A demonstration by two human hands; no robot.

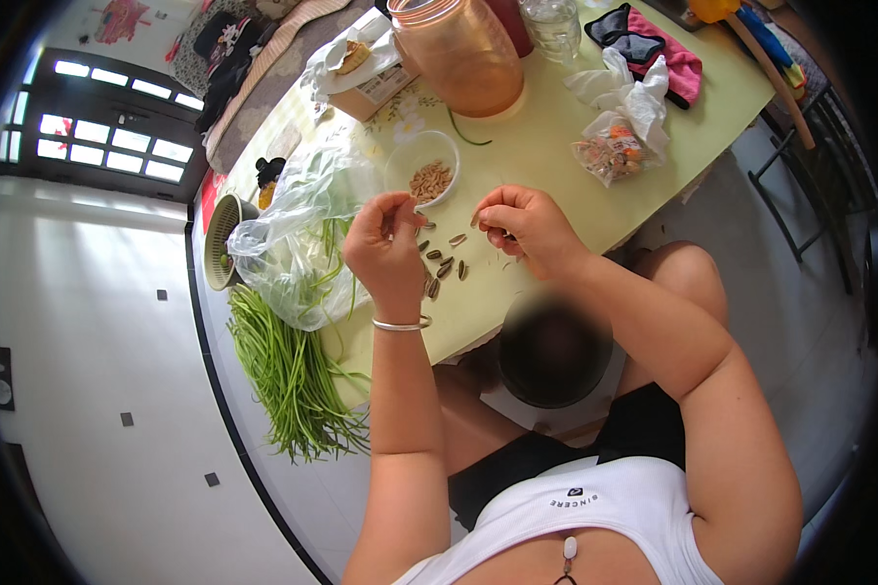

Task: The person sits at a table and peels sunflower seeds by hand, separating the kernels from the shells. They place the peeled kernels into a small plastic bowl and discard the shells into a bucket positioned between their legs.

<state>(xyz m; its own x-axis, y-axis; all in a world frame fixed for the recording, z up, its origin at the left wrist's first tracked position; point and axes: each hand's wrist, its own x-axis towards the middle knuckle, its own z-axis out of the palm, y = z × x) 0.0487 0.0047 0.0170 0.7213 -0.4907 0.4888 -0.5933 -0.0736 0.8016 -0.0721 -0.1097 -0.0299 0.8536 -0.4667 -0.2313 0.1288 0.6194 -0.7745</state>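
Note:
Over the table's near edge, my left hand (388, 249) is raised in a pinch beside the clear plastic bowl (421, 154). Whatever sits between its fingertips is too small to make out. Shelled kernels (429, 181) lie in the bowl. My right hand (529, 226) pinches a sunflower seed (476, 220) between thumb and forefinger, its other fingers curled in. Several striped sunflower seeds (445, 267) are scattered on the tabletop between and below my hands. Beneath the table edge, between my legs, is a round black container (554, 356); its inside is blurred.
Long green vegetable stalks (288, 375) hang off the left edge beside a clear plastic bag (307, 234) and a colander (226, 239). Behind stand a large amber jar (463, 58) and a cardboard box (371, 93). A snack packet (610, 151) and pink-black cloth (665, 54) lie right.

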